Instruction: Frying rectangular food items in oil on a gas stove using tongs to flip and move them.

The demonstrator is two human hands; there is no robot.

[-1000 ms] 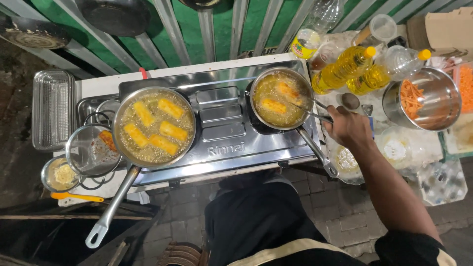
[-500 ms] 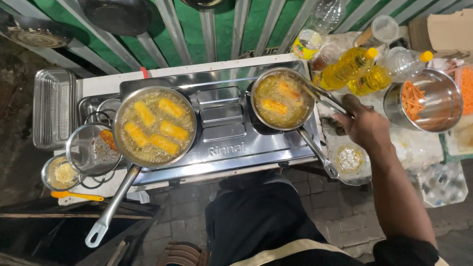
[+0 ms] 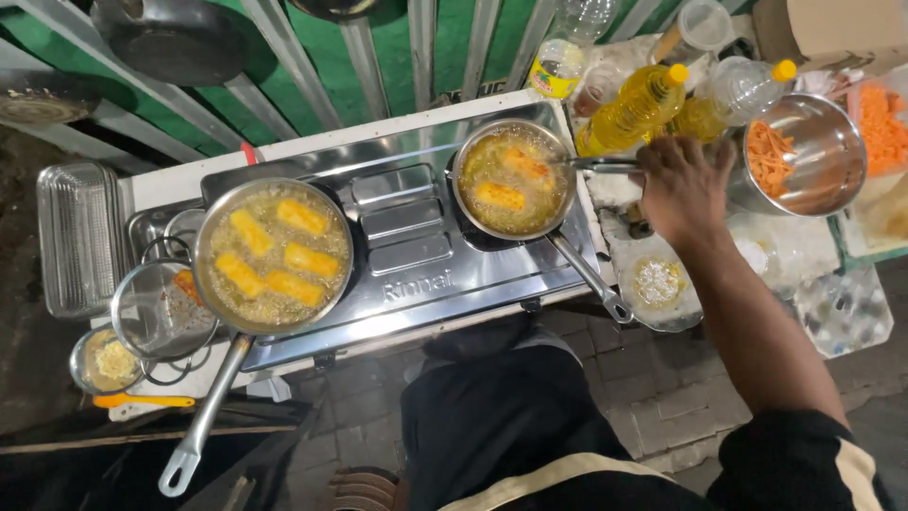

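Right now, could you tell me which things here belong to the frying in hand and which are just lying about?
In use: right hand, tongs, small pan with two rolls, stove.

Lying about: large pan with five rolls, oil bottles, steel bowl of shredded carrot, strainer, mesh tray.

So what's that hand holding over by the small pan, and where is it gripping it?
The right hand holds metal tongs by their rear end; the tips reach into the small frying pan. The left hand is out of view.

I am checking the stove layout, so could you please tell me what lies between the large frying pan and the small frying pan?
In the head view, only the stove's bare steel centre panel lies between the large frying pan and the small frying pan.
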